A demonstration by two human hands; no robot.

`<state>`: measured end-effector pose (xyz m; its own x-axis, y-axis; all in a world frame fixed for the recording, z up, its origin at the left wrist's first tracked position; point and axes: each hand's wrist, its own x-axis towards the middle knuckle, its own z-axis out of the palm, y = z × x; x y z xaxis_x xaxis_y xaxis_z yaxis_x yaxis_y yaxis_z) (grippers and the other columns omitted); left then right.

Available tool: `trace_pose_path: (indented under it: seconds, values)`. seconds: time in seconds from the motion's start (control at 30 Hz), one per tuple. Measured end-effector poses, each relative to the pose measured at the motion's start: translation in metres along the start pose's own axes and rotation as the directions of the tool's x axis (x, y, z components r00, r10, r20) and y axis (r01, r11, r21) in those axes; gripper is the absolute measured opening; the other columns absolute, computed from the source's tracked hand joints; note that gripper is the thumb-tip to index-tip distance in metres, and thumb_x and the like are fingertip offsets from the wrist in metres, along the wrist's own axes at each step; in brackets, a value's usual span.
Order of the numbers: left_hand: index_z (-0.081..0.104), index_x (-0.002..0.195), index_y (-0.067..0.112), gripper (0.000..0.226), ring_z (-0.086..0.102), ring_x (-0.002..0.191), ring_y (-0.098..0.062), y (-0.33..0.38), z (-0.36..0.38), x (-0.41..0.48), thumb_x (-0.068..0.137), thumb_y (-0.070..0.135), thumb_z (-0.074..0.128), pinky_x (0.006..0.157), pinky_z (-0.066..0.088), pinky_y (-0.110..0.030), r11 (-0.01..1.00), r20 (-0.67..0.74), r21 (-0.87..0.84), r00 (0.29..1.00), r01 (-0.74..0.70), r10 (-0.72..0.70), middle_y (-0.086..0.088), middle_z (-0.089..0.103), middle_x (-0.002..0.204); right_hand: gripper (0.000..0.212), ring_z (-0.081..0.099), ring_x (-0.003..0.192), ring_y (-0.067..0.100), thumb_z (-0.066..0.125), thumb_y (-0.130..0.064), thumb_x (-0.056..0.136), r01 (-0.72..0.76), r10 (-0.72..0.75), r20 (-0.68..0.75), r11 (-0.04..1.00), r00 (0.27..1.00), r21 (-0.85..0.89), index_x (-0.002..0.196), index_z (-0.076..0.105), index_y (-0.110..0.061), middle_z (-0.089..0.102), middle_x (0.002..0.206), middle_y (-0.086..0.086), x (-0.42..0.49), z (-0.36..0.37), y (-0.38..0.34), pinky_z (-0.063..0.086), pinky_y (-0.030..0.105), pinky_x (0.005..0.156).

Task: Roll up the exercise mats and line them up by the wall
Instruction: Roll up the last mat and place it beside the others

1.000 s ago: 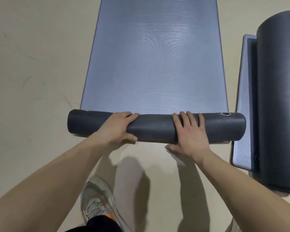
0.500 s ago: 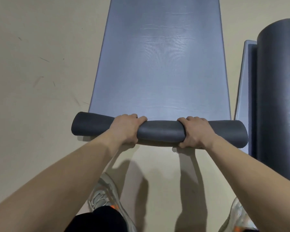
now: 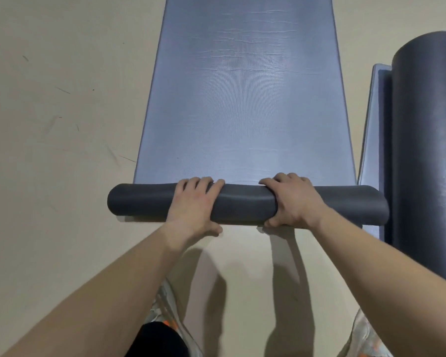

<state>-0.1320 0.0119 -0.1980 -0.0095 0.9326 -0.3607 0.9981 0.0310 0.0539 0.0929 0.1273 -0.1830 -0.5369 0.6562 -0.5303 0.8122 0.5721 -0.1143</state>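
Observation:
A blue-grey exercise mat (image 3: 245, 99) lies flat on the beige floor and runs away from me. Its near end is wound into a dark grey roll (image 3: 242, 206) lying crosswise. My left hand (image 3: 193, 204) grips the roll left of centre, fingers curled over the top and thumb on the near side. My right hand (image 3: 292, 200) grips it right of centre in the same way. A second mat, rolled into a thick dark cylinder (image 3: 428, 150), lies lengthwise at the right edge.
The thick roll rests on a flat blue-grey mat (image 3: 373, 130) whose left strip shows beside the one I hold. Bare beige floor (image 3: 57, 150) with scuff marks spreads to the left. My two shoes (image 3: 165, 313) stand on the floor below the roll.
The roll has moved forward along the mat and grown slightly thicker. My hands went from lying flat on it to gripping it with curled fingers. My feet stepped forward.

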Motion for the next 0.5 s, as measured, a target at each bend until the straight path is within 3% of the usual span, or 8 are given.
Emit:
trace_pose_path:
  seconds: [0.07, 0.13, 0.23, 0.33, 0.4, 0.5]
  values:
    - [0.03, 0.149, 0.034, 0.113, 0.045, 0.128, -0.022, -0.011, -0.007, 0.026, 0.055, 0.077, 0.076, 0.114, 0.026, -0.042, 0.997, 0.035, -0.075, 0.999, -0.024, 0.027, 0.004, 0.045, 0.142, 0.111, 0.052, 0.119, 0.032, 0.087, -0.062, 0.058, -0.004, -0.04, -0.24, 0.984, 0.97, -0.177, 0.148, 0.033, -0.026, 0.053, 0.132, 0.006, -0.011, 0.026, -0.009, 0.033, 0.051, 0.11]
    - [0.029, 0.15, 0.034, 0.115, 0.044, 0.131, -0.024, -0.018, -0.015, 0.046, 0.055, 0.079, 0.076, 0.114, 0.026, -0.044, 0.995, 0.084, -0.091, 0.995, -0.042, 0.05, 0.003, 0.043, 0.144, 0.112, 0.054, 0.113, 0.036, 0.089, -0.057, 0.055, -0.058, -0.017, -0.354, 0.978, 0.935, -0.2, 0.146, 0.034, -0.02, 0.054, 0.128, 0.01, -0.007, 0.041, -0.014, 0.033, 0.054, 0.106]
    - [0.021, 0.153, 0.027, 0.122, 0.034, 0.138, -0.03, -0.015, -0.006, 0.042, 0.056, 0.078, 0.075, 0.116, 0.023, -0.05, 0.999, -0.029, 0.015, 0.999, -0.036, 0.036, -0.003, 0.033, 0.149, 0.102, 0.056, 0.107, 0.032, 0.079, -0.066, 0.053, -0.038, -0.011, -0.291, 0.986, 0.957, -0.16, 0.138, 0.038, -0.027, 0.055, 0.121, 0.005, 0.022, 0.017, -0.007, 0.037, 0.05, 0.099]
    - [0.017, 0.154, 0.024, 0.123, 0.038, 0.135, -0.033, -0.006, 0.013, 0.035, 0.059, 0.072, 0.079, 0.115, 0.026, -0.053, 0.992, -0.135, 0.128, 0.99, -0.013, 0.031, -0.005, 0.037, 0.148, 0.115, 0.049, 0.123, 0.034, 0.073, -0.075, 0.047, -0.01, -0.019, -0.178, 0.987, 0.984, -0.16, 0.144, 0.032, -0.03, 0.049, 0.133, 0.006, 0.038, 0.004, -0.002, 0.031, 0.054, 0.109]
    - [0.018, 0.151, 0.028, 0.113, 0.044, 0.129, -0.03, -0.01, 0.013, 0.049, 0.062, 0.064, 0.079, 0.114, 0.029, -0.049, 0.996, -0.154, 0.085, 0.988, -0.009, 0.022, -0.001, 0.044, 0.144, 0.121, 0.041, 0.131, 0.038, 0.079, -0.066, 0.05, -0.042, -0.014, -0.26, 0.977, 0.965, -0.21, 0.151, 0.028, -0.024, 0.043, 0.141, 0.012, 0.032, 0.017, -0.005, 0.023, 0.063, 0.114]
    - [0.024, 0.146, 0.031, 0.102, 0.052, 0.119, -0.027, -0.013, 0.0, 0.06, 0.062, 0.053, 0.077, 0.109, 0.033, -0.044, 0.998, -0.068, 0.042, 0.997, -0.043, 0.045, 0.003, 0.049, 0.136, 0.11, 0.045, 0.123, 0.039, 0.085, -0.039, 0.058, -0.073, -0.009, -0.361, 0.974, 0.932, -0.213, 0.15, 0.031, -0.018, 0.045, 0.136, 0.014, 0.02, 0.033, -0.011, 0.03, 0.06, 0.109]
